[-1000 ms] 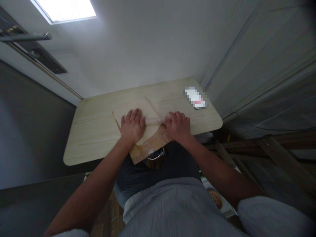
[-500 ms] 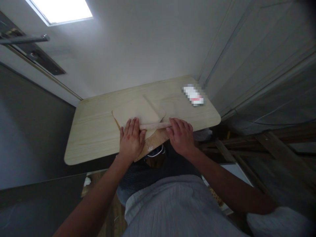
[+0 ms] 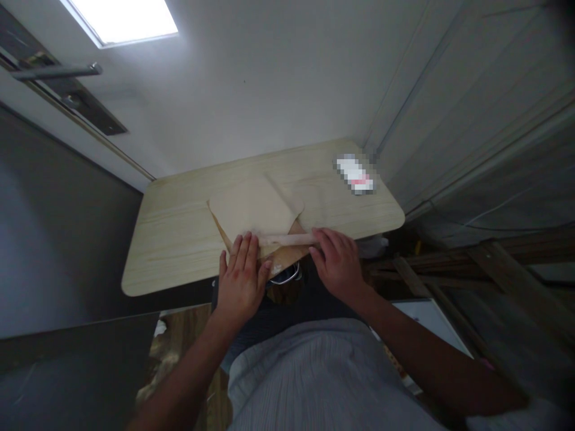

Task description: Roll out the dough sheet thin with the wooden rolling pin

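Note:
A pale rolling pin lies crosswise near the front edge of a thin sheet of dough. Under the dough is a brown board, with a whitish smear by my left thumb; its corner juts past the table's front edge. My left hand rests on the pin's left end, fingers stretched out flat and thumb apart. At the other end, my right hand has its fingers bent over the pin, thumb on the near side. Both pin ends are hidden by my fingers.
The light wooden table stands against a white door with a metal handle. A blurred white and pink object lies at its back right. Wooden slats and a white-rimmed tray are low on the right.
Both hands and the rolling pin have moved slightly toward me, nearer the board's front corner. More of the dough's surface shows beyond the pin. The whole view has shifted a little.

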`<move>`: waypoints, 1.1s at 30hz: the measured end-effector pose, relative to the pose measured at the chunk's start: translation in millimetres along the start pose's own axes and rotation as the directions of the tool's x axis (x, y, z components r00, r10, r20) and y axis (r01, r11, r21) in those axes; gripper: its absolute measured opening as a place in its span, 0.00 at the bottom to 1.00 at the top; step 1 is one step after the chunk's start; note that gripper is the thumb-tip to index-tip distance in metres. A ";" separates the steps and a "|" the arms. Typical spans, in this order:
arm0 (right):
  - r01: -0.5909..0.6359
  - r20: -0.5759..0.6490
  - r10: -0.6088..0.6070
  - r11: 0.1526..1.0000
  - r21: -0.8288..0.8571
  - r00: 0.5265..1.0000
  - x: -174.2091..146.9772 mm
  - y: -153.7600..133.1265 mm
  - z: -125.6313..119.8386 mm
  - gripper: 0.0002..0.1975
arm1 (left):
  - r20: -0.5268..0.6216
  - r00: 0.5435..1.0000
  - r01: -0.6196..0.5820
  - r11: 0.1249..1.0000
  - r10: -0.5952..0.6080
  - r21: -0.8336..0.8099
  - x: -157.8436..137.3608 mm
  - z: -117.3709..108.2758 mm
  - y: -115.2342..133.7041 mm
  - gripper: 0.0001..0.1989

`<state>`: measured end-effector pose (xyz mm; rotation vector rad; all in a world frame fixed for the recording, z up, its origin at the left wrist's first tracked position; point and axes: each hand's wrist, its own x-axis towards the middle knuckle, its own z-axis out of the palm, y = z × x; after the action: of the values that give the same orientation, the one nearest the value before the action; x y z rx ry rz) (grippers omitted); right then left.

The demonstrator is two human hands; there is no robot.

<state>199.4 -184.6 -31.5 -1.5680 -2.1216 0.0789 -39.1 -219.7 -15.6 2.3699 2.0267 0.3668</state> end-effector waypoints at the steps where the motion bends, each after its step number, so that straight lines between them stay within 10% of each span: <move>1: -0.004 0.009 0.003 1.000 0.011 1.000 1.8 1.9 -0.9 0.20 | 0.005 1.000 0.002 1.000 -0.002 -0.006 -2.3 -1.7 0.2 0.32; 6: 0.048 0.117 -0.056 0.997 0.063 0.992 19.5 13.1 -10.2 0.19 | 0.010 0.998 0.057 0.991 -0.056 -0.123 13.6 -13.1 -9.1 0.26; 12: -0.034 0.100 0.027 0.997 0.068 0.995 22.6 4.5 -6.6 0.18 | -0.211 0.973 0.037 0.962 -0.097 -0.269 118.3 -12.3 -28.4 0.23; 18: -0.103 0.025 0.103 0.995 0.012 0.994 16.0 -3.5 11.7 0.19 | -0.027 0.998 0.059 0.986 -0.064 -0.158 213.2 7.8 -16.8 0.25; 33: -0.142 0.128 0.140 0.990 0.007 0.982 -7.0 -24.7 -3.4 0.20 | 0.059 0.992 -0.105 0.992 0.109 -0.068 172.2 12.6 -32.0 0.28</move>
<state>180.6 -200.1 -22.9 -1.7442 -2.0960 0.2500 -44.0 -44.6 -2.5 2.4254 1.8376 0.3499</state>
